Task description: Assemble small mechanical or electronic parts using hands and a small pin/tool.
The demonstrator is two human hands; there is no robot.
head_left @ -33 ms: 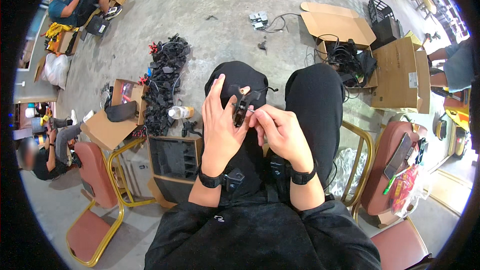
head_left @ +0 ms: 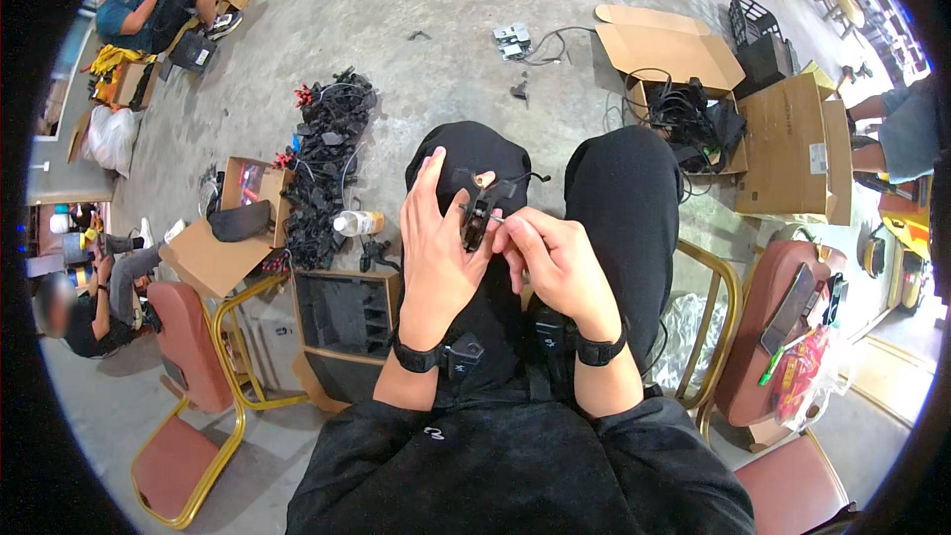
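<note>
Little has changed: the left hand (head_left: 436, 253) grips a black bracket-like part (head_left: 480, 222), the right hand (head_left: 563, 266) beside it pinches a slim metallic shaft (head_left: 497, 219), work apparently mid-step.

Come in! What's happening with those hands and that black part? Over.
Left hand: grip on black part. Right hand: pinching slim metallic piece at part's side. In the way: fingers partly hiding it.

Held part (head_left: 479, 222) plastic-looking. Trousers (head_left: 626, 208) matt cloth. Floor (head_left: 436, 79) smooth concrete. Chair frame (head_left: 734, 297) glossy metal.
</note>
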